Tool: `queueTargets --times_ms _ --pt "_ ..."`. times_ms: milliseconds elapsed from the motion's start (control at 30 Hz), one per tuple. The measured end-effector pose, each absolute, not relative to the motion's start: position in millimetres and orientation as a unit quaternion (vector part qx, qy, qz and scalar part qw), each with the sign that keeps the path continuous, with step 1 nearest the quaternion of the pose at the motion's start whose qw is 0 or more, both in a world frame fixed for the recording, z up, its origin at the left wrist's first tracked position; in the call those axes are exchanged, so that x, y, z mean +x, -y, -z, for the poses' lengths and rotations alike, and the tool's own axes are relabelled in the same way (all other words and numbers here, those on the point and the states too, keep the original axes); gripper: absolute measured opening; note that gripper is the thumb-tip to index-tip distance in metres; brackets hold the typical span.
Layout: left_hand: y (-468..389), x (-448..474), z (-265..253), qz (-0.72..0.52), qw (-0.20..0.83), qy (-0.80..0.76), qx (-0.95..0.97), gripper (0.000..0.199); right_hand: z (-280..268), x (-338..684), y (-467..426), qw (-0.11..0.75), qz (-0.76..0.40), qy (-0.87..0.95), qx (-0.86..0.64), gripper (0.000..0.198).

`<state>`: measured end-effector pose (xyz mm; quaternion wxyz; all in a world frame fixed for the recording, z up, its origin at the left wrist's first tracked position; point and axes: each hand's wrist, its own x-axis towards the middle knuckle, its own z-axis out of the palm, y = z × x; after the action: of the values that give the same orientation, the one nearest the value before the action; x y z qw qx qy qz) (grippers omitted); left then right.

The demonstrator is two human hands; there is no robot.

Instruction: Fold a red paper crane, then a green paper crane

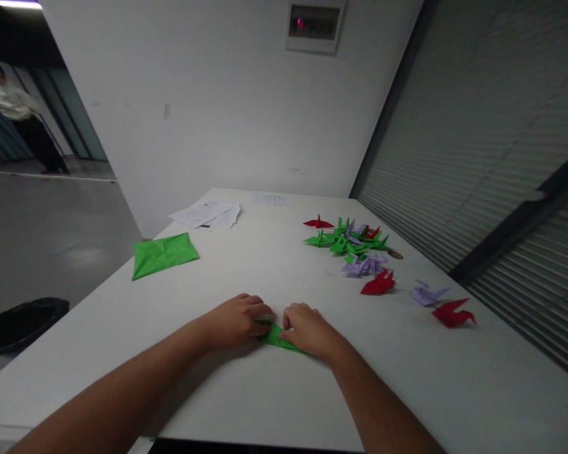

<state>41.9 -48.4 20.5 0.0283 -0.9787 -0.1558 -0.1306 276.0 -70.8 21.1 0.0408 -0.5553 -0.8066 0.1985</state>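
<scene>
A folded piece of green paper (pixel 275 336) lies on the white table (pixel 246 394) near its front edge. My left hand (pixel 239 320) is on the paper's left end, its fingers closed at the edge. On the right part, my right hand (pixel 310 329) presses with curled fingers and the thumb on the paper. Both hands partly cover the paper, so its full shape is hidden. Farther left, a creased green sheet (pixel 165 254) lies spread at the table's left edge.
A pile of green paper cranes (pixel 343 243) stands at the right, with red cranes (pixel 378 283) and purple cranes (pixel 426 293) around it. Printed sheets (pixel 206 214) lie at the back left. A black-lined bin (pixel 23 325) is left of the table; a person (pixel 21 116) is in the background.
</scene>
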Motion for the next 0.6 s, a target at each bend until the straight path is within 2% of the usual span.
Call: queueTargets --times_ms 167,333,500,600 --pt "47.0 42.5 -17.9 0.13 0.03 0.194 -0.972 0.008 -22.1 274.2 73.2 0.032 -0.199 0.81 -0.55 0.012" --pt "44.5 42.1 -8.8 0.174 0.013 0.219 -0.96 0.01 -22.6 270.8 74.8 0.064 -0.206 0.802 -0.557 0.015" --pt "43.5 40.8 -7.8 0.349 -0.056 0.192 -0.916 0.01 -13.8 266.2 75.9 0.124 -0.22 0.785 -0.566 0.015" --pt "47.3 40.8 -11.0 0.453 -0.101 0.191 -0.865 0.009 -6.2 262.9 71.8 0.209 -0.286 0.751 -0.558 0.021"
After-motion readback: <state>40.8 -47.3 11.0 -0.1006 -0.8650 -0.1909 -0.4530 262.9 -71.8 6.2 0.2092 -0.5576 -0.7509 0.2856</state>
